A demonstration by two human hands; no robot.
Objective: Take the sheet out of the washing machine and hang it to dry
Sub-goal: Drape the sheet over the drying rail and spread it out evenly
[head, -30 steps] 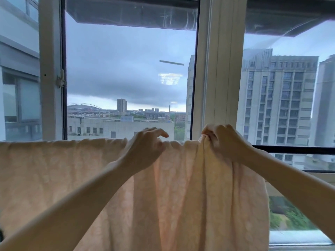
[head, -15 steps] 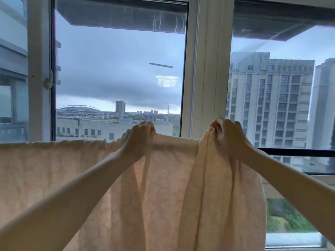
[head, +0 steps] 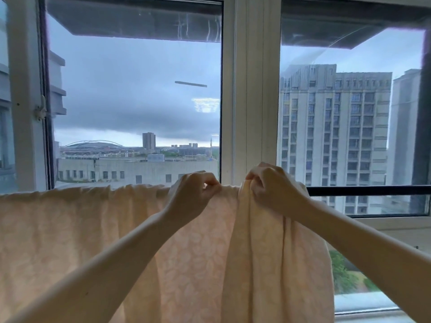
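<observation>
Inspector A: Where is the bedsheet (head: 70, 231) found?

Inspector B: It is draped over a dark rail (head: 368, 190) in front of the window frame (head: 248, 89), filling the view from 9 o'clock to 5 o'clock. A faint floral pattern is noted.

Inspector A: The hands?

Inspector B: The left hand (head: 191, 194) is closed, the top hem being pinched between thumb and fingertips. At its 3 o'clock, the right hand (head: 272, 187) is clenched around a bunched fold of the sheet.

Inspector A: Any writing or brand?

Inspector B: None can be read on the sheet or on the apartment block (head: 335, 136) outside.
</observation>
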